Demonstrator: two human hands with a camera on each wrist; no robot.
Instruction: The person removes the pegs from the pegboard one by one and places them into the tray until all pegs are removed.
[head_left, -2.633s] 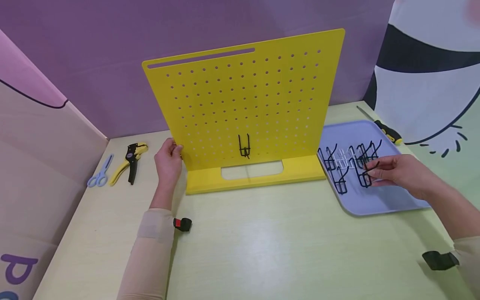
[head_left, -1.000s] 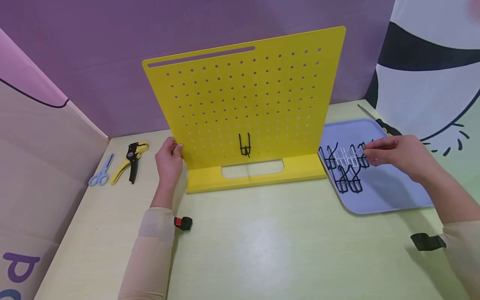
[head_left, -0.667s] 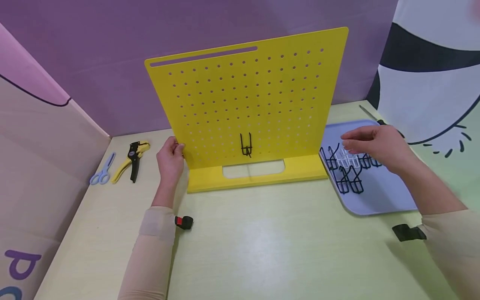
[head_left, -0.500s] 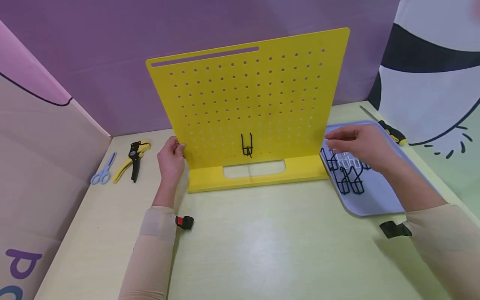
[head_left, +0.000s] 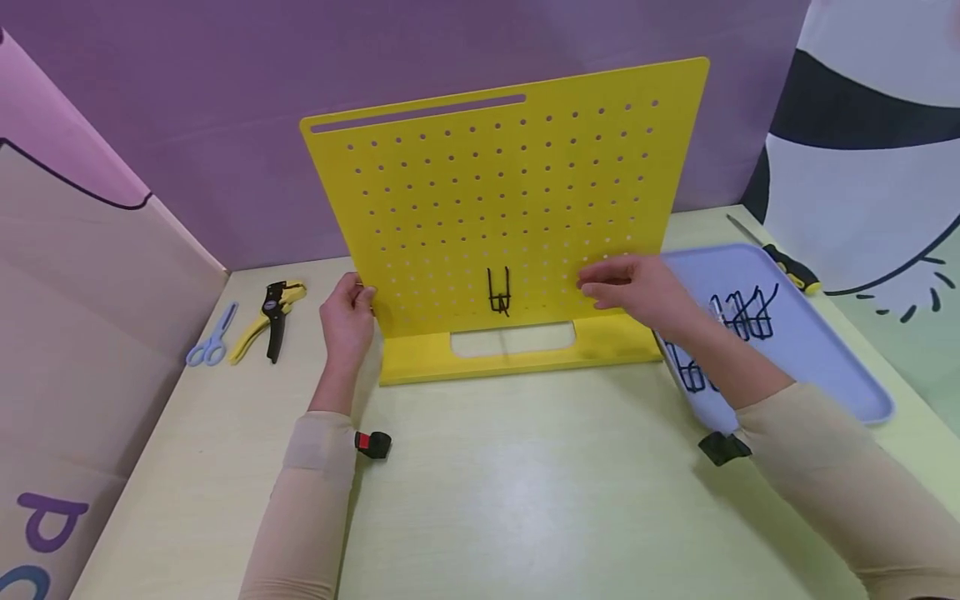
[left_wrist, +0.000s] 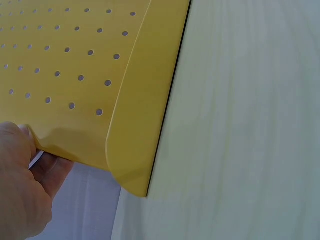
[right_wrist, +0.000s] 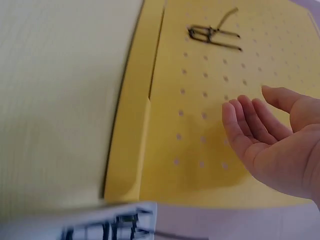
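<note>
A yellow pegboard (head_left: pixel 480 192) stands on its flat base at the back of the table. One black wire hook (head_left: pixel 499 292) is mounted low on it, near the middle. My left hand (head_left: pixel 348 321) pinches the board's left edge between thumb and fingers; the left wrist view shows the fingers (left_wrist: pixel 52 172) behind that edge. My right hand (head_left: pixel 637 290) is in front of the board's lower right part, to the right of the hook. In the right wrist view its thumb and loosely bent fingers stand apart with nothing between them.
On the right a blue tray (head_left: pixel 817 358) holds several black wire hooks (head_left: pixel 750 312), partly behind my right forearm. A screwdriver (head_left: pixel 787 265) lies beyond its far right edge. Blue scissors (head_left: pixel 213 340) and a yellow-black wire stripper (head_left: pixel 268 318) lie on the left.
My right hand has let go of a black hook in the tray and moved left to the front of the pegboard. My left hand has kept its hold on the edge.
</note>
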